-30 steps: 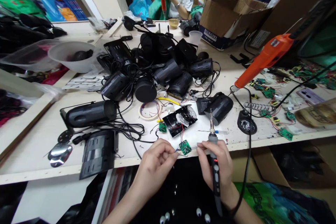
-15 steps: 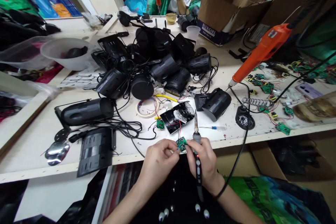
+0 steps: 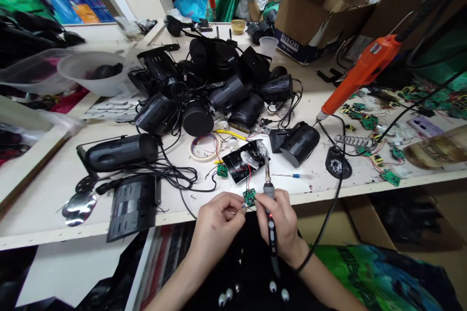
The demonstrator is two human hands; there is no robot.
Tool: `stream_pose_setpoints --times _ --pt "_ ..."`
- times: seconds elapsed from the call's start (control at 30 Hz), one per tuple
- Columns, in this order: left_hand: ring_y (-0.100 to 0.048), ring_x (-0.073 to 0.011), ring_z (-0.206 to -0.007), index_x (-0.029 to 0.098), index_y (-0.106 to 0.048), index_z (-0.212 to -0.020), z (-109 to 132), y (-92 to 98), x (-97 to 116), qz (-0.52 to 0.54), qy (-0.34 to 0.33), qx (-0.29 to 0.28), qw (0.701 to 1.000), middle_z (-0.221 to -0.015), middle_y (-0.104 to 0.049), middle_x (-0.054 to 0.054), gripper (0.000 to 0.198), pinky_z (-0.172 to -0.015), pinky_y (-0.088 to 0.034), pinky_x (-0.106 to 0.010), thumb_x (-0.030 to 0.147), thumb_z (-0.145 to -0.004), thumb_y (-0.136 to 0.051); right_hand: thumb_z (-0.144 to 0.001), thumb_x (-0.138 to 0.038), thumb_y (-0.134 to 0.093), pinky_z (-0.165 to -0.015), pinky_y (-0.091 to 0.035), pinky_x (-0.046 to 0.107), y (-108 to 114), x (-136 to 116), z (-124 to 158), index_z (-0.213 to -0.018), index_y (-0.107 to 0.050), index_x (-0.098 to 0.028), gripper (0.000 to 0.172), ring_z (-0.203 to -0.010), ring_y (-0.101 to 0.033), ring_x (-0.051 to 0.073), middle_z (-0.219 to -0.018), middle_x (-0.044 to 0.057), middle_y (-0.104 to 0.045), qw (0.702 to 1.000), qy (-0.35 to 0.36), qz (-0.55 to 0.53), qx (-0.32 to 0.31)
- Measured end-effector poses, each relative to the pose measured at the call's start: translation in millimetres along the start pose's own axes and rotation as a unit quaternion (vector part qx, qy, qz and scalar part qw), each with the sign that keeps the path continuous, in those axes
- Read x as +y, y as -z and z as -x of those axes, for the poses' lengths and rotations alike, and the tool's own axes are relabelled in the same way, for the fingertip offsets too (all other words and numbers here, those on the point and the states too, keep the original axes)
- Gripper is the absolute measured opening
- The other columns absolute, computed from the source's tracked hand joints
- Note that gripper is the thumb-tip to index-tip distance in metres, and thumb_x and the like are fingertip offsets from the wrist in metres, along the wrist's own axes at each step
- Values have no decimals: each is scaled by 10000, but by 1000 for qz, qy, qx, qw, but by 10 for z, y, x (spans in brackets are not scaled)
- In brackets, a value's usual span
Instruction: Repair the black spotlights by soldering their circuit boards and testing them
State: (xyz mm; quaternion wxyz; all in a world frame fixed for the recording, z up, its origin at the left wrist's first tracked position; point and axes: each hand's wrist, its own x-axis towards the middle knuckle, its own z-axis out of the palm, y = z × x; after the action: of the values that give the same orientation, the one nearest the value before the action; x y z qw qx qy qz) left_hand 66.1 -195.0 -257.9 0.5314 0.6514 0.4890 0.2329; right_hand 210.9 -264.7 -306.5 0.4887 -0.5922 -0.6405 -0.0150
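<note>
The right hand (image 3: 281, 223), closed round the iron (image 3: 268, 189), has moved in to the left hand (image 3: 219, 219). Both now pinch the board (image 3: 249, 197), with the iron tip pointing away.

Board: small green circuit board (image 3: 249, 197), with a red wire running off it.
Iron: slim black soldering iron (image 3: 268, 188), a red light on its handle.
Screwdriver: bright orange plastic power screwdriver (image 3: 359, 75).
Lamps: heap of black cylindrical lamp housings (image 3: 219, 92).
Counter: white wooden counter (image 3: 47, 204), speckled with dark marks.
Box: brown cardboard box (image 3: 321, 14), with a blue printed band.
</note>
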Motion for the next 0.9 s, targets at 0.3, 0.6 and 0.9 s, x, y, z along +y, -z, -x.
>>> stream_pose_setpoints --times 0.3,0.6,0.9 --pt "-715 -181 -891 184 -652 -679 -32 63 -25 -127 -216 20 968 -1131 -674 -107 164 -816 -585 -291 146 -820 -578 -876 10 -529 -668 -520 338 3 29 20 -1259 -569 -221 450 -803 -545 194 -877 55 -532 1000 -16 3 -8" --pt "-722 -181 -900 193 -635 -729 -30 46 -94 -151 -300 -6 942 -1021 -748 -94 178 -803 -583 -270 99 -849 -546 -876 5 -529 -665 -502 340 -10 38 27 -1256 -569 -218 442 -783 -526 195 -858 49 -517 1000 -11 3 -7" --pt "-723 -194 -909 196 -644 -720 -58 75 -141 -143 -263 -20 954 -1041 -745 -95 171 -812 -582 -294 134 -845 -547 -885 -83 -591 -654 -521 333 212 -37 -42 -1244 -585 -235 391 -767 -566 193 -863 49 -571 999 -21 -30 -1"
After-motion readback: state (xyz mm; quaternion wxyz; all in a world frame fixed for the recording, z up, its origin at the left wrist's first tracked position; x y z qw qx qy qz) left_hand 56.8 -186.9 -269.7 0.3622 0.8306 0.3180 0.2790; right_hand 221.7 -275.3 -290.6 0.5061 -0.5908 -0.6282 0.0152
